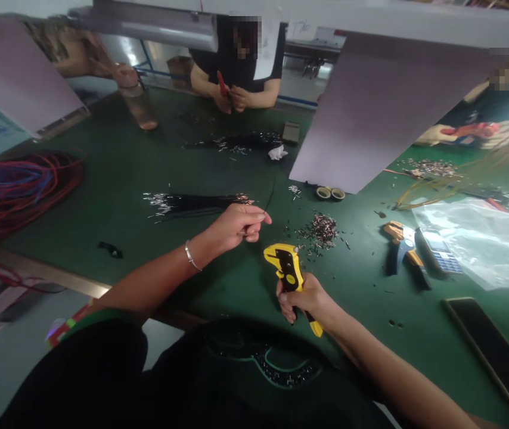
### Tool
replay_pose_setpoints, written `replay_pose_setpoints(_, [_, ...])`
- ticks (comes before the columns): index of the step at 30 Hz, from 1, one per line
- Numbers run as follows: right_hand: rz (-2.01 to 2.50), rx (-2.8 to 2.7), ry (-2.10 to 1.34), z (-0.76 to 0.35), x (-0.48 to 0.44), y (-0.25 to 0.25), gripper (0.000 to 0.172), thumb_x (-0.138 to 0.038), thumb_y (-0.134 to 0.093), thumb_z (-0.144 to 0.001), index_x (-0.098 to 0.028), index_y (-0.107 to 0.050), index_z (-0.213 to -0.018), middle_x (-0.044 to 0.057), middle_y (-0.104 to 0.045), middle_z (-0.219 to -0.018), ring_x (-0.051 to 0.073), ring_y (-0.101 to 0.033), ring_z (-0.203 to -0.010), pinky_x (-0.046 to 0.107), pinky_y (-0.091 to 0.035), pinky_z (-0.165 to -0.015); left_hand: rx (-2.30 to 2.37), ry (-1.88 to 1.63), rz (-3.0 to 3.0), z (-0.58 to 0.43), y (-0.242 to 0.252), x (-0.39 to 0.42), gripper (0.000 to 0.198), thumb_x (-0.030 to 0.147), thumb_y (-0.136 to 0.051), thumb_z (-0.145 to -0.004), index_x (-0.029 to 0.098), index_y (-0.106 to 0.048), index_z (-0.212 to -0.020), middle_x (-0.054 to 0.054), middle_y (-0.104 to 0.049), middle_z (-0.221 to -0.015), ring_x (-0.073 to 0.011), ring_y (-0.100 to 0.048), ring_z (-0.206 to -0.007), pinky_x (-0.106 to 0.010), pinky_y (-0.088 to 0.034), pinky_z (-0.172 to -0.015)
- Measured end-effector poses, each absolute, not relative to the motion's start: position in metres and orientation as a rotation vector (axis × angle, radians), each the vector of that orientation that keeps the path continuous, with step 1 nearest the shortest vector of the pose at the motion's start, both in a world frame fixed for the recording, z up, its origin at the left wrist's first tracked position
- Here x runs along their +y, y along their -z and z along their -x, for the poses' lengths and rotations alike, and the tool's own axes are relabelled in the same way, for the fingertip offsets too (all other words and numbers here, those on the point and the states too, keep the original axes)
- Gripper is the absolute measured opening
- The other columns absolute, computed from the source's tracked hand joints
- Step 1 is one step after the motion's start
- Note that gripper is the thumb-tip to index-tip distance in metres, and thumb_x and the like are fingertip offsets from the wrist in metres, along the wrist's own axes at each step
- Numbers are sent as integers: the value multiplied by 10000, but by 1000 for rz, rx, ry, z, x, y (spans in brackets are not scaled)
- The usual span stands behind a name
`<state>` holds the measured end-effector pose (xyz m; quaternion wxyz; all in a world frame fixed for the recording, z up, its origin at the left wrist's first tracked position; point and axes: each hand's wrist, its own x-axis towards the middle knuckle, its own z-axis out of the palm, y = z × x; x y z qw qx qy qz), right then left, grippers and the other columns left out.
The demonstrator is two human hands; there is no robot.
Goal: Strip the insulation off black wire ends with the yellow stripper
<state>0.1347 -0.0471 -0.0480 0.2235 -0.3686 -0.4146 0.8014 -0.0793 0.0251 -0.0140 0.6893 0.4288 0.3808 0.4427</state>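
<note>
My right hand (304, 300) is wrapped round the handles of a yellow and black crimping tool (286, 268), held upright over the green table (120, 173). My left hand (236, 226), with a bracelet on the wrist, pinches a thin black wire (271, 193) between thumb and fingertips just left of and above the tool's head. A bundle of black wires with metal ends (192, 202) lies beyond my left hand. A heap of small metal terminals (321, 229) sits to the right of the tool.
A second crimping tool (401, 244), a calculator (440, 251), a clear plastic bag (478, 232) and a dark phone (491, 351) lie on the right. Red and blue cable coils (13, 185) sit at the left. Another person (236, 77) works across the table.
</note>
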Motion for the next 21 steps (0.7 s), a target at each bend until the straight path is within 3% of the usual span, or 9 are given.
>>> replay_pose_setpoints(16, [1221,-1202,-2252,-149,-52,42,128,-112,-535,-535,-166,-570,-646,-64,-513,-371,102,-451,-305,224,-388,-343,816,-946,-1207,74,45,29,267,407,-669,-828,166,-667,-712,57,-333,-416,-32,-254,-371,-271,-220,-406])
replay_pose_setpoints(21, [1238,-1160,-2296,-155,-55,41,124,-117,-554,-529,-161,-574,-643,-63,-510,-367,105,-452,-301,224,-384,-331,870,-924,-1237,69,52,27,269,396,-636,-855,179,-664,-699,59,-342,-394,-45,-267,-357,-307,-283,-421])
